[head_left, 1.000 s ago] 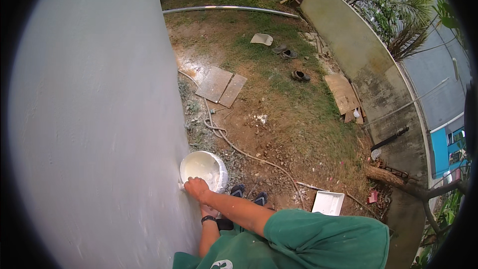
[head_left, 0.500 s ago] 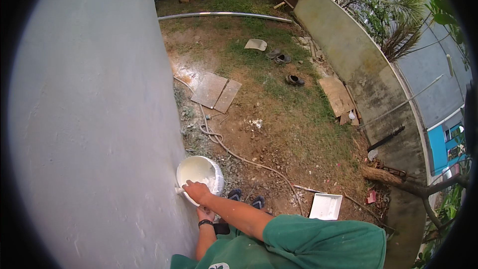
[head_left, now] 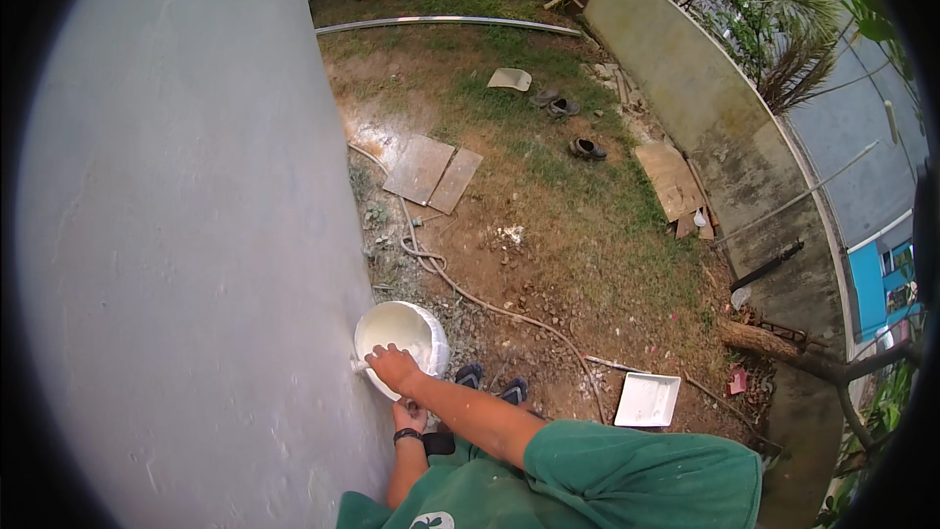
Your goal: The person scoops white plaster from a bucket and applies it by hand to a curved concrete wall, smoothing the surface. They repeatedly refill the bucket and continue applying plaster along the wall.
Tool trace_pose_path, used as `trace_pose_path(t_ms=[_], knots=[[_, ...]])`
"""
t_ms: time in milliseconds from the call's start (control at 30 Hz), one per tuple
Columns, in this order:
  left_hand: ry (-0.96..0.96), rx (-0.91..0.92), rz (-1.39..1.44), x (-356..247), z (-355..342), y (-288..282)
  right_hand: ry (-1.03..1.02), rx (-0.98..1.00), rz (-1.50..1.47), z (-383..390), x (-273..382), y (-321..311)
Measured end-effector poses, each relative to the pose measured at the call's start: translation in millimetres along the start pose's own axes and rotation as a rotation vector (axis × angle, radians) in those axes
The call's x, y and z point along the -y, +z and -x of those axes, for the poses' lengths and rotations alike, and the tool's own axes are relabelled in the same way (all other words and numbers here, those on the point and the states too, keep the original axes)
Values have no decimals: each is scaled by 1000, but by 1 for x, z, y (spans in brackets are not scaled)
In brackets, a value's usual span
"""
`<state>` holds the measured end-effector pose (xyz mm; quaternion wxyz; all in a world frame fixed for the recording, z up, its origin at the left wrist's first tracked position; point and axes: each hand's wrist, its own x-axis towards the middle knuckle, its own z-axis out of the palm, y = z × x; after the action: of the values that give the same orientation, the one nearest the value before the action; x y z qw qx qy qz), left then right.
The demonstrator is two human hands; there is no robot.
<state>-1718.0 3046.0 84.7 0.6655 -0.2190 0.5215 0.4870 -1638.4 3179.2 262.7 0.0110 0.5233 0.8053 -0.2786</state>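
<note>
A white bucket (head_left: 438,341) with pale, wet-looking material inside is held close against the grey wall (head_left: 196,235) on my left. My left hand (head_left: 409,415), below a dark wristband, grips the bucket's near rim. Across the bucket's opening reaches my right hand (head_left: 394,368), its fingers bent and closed at the left part of the rim. A small whitish end (head_left: 359,365) sticks out past those fingers toward the wall. What it belongs to is hidden under the hand.
Beside my sandals (head_left: 513,391) lies a white tray (head_left: 647,402) with a thin stick (head_left: 615,365) behind it. A hose (head_left: 509,314) winds over the dirt toward flat boards (head_left: 419,169). Loose shoes (head_left: 587,149) lie farther off; a concrete wall (head_left: 725,108) borders the right.
The view has shifted slightly, so the scene sits a little farther right and higher. Both hands stay at the bucket with almost the same hold.
</note>
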Motion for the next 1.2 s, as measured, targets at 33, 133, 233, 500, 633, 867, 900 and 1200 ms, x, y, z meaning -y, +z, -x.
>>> trace_pose_path(t_ms=[33, 133, 233, 500, 633, 867, 900, 1200], knots=[[-7, -14, 15, 1, 0, -1, 6, -10, 4, -1, -1, 0], [-4, -59, 54, 4, -1, -4, -8, 20, 2, -1, -1, -2], [11, -98, 82, 5, 0, -7, -18, 14, 13, 1, -1, -4], [-92, -23, 122, 7, -5, -14, -46, -57, 61, 5, -4, -8], [-165, -52, 158, 7, -7, -14, -37, -64, 70, 6, -4, -9], [-129, -81, 85, 7, 8, -2, -12, 11, 74, 2, -4, -9], [-111, -54, 85, 8, 12, 0, -13, 5, 50, 1, -5, -8], [-38, -74, 114, 13, 31, 23, -29, 25, -78, -3, -6, -1]])
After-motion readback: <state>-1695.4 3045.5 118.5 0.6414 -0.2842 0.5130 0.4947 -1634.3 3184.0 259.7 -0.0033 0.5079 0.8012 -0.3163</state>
